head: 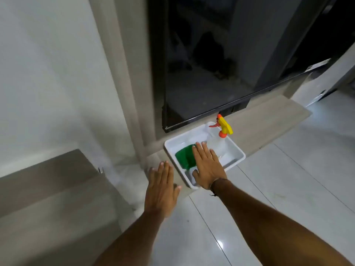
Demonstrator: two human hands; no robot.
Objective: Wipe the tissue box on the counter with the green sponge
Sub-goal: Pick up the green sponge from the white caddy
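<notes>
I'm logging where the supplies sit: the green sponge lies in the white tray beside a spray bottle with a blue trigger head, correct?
Not quite. The head view shows the green sponge in the white tray beside the spray bottle, but its trigger head is yellow and orange, not blue.

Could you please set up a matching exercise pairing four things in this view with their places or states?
Things:
1. sponge
2. spray bottle
3. left hand
4. right hand

Descriptions:
A. open, over the floor left of the tray
B. green, in the tray's left part
C. open, above the tray
D. yellow and orange head, clear body, in the tray's far side

Pairs: 1-B, 2-D, 3-A, 4-C
</notes>
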